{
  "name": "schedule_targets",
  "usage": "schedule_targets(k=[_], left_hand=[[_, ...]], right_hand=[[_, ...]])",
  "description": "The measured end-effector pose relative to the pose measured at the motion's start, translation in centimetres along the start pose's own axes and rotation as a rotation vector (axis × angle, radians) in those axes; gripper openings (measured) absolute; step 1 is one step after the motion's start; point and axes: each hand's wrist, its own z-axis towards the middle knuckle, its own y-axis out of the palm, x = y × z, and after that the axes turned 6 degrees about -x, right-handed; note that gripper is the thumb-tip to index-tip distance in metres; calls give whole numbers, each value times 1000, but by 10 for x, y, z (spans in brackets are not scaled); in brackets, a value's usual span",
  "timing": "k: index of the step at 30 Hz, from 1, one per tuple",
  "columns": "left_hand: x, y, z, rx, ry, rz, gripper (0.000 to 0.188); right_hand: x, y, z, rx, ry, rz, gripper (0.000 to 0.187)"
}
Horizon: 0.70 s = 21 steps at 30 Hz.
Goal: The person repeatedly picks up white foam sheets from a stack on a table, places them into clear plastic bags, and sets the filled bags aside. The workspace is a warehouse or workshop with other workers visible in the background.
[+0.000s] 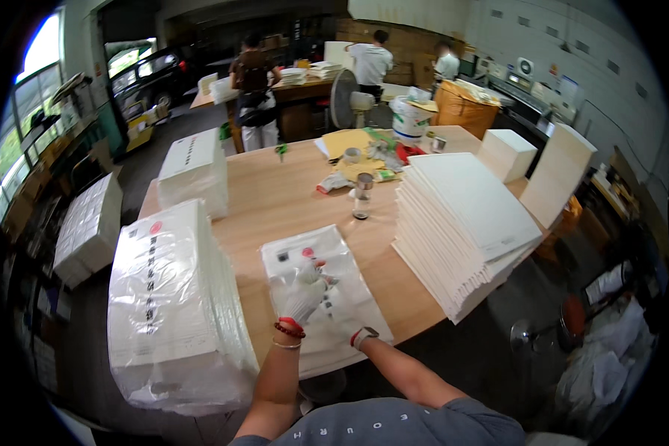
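Observation:
A flat white sheet-like pack in clear plastic (pixel 349 346), with a red round mark and dark print, lies on the table before me. Above its middle is my left hand (pixel 302 296), in a white glove with bare fingertips, its fingers bent together; what they hold, if anything, cannot be made out. Close beside it my right hand (pixel 343 316), also gloved, is smeared by motion and blends into the white pack. To the left stands a tall stack of plastic-wrapped white packs (pixel 163 290). On the right leans a high pile of white folded sheets or booklets (pixel 472 204).
A glass jar (pixel 361 199) stands beyond the pack, near yellow paper (pixel 342 143), a tape roll (pixel 351 155) and a white bucket (pixel 411 119). Another wrapped stack (pixel 193 167) sits far left. A fan (pixel 343 100) and several people are behind the table; a stool (pixel 572 320) stands right.

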Motion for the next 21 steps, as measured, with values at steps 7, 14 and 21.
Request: schedule_targets(k=[7,14,21], left_hand=[[-40,13,-27,129,267,651,39],[28,39,-64,343,627,1051,39],[32,99,-77,-333,349,229,38]], right_hand=[[-123,-206,-107,131,-375,46,15],[-109,-386,-157,447,24,-899,60],[-128,-397,-148,561,-190,-913,10]])
